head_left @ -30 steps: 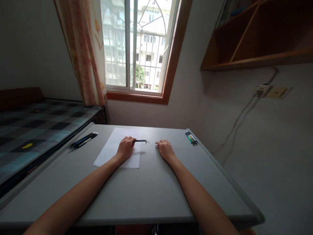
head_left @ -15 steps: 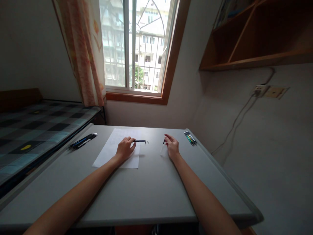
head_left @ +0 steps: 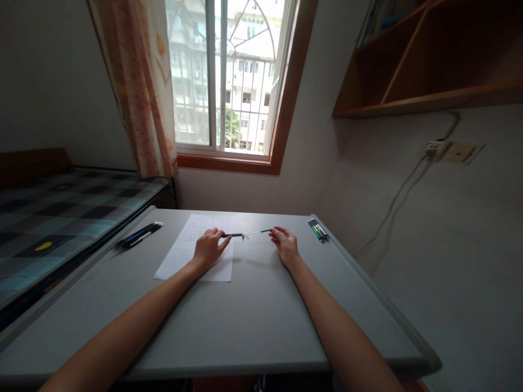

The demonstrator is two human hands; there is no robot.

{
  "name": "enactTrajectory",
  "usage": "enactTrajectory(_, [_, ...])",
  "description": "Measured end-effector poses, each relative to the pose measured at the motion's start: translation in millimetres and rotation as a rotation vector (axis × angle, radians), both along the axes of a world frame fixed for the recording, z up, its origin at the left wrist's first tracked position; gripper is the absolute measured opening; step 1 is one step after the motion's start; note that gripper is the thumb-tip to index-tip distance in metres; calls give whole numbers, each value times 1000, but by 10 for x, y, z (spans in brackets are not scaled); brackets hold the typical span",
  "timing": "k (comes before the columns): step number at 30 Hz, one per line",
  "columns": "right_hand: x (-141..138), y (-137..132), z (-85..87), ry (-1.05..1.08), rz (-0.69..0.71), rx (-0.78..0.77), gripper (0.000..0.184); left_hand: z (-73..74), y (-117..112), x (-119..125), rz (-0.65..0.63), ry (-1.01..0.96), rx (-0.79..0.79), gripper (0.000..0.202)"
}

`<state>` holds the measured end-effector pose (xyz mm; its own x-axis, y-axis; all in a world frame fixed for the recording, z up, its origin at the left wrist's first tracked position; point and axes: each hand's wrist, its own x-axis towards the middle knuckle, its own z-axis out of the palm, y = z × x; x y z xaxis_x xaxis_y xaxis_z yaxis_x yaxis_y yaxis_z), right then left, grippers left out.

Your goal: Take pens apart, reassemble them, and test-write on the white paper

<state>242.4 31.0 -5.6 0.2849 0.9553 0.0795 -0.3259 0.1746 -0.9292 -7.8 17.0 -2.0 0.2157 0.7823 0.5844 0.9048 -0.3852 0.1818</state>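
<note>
My left hand (head_left: 209, 247) rests on a white sheet of paper (head_left: 188, 256) and is closed round a dark pen barrel (head_left: 233, 235) that points right. My right hand (head_left: 286, 243) pinches a thin pen refill (head_left: 258, 232), held level with its tip almost meeting the barrel's open end. Both hands hover just above the grey desk (head_left: 245, 316) near its far edge.
A bunch of dark pens (head_left: 139, 233) lies at the desk's left edge, and a few green and dark pens (head_left: 318, 229) lie at its far right corner. A bed with a checked cover (head_left: 53, 218) stands to the left. A window, a curtain and a wooden wall shelf are beyond.
My right hand picked the thin refill up off the desk, swung it level and brought its tip towards the barrel. My left hand stayed in place with the barrel.
</note>
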Motion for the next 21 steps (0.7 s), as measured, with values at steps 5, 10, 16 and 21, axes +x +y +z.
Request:
enactTrajectory(5, [-8, -15, 11, -9, 17, -19, 31, 11, -8, 4, -10, -4, 1, 34])
enactTrajectory(10, [-16, -35, 22, -53, 24, -32, 31, 7, -8, 9, -32, -6, -2, 34])
enactTrajectory(16, [-13, -35, 18, -34, 38, -43, 32, 14, -11, 13, -49, -11, 17, 34])
enactTrajectory(21, [-15, -31, 15, -48, 26, -47, 32, 21, -14, 7, -45, -19, 30, 34])
